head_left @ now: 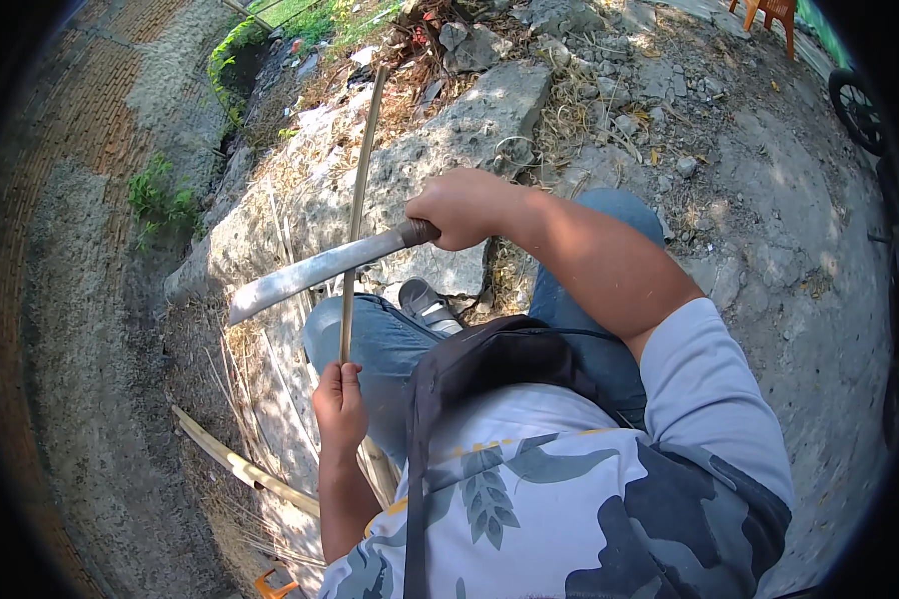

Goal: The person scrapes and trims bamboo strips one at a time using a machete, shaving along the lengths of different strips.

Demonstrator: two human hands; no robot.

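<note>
My right hand point(461, 208) is closed round the dark handle of a machete point(315, 270), whose long grey blade points left and slightly down. The blade crosses a thin bamboo strip point(362, 180) about halfway along; whether its edge bites into the strip I cannot tell. Low on the strip, my left hand point(341, 399) pinches its near end between thumb and fingers. From there the strip rises away from me, its far tip over the leaf-strewn ground. Both hands are above my bent left knee.
Split bamboo pieces point(245, 467) and thin slivers lie on the ground at my left. Ahead is a broken concrete slab point(469, 125) with rubble round it. A brick wall point(80, 130) runs along the left. An orange plastic chair point(769, 14) and a wheel point(857, 110) stand far right.
</note>
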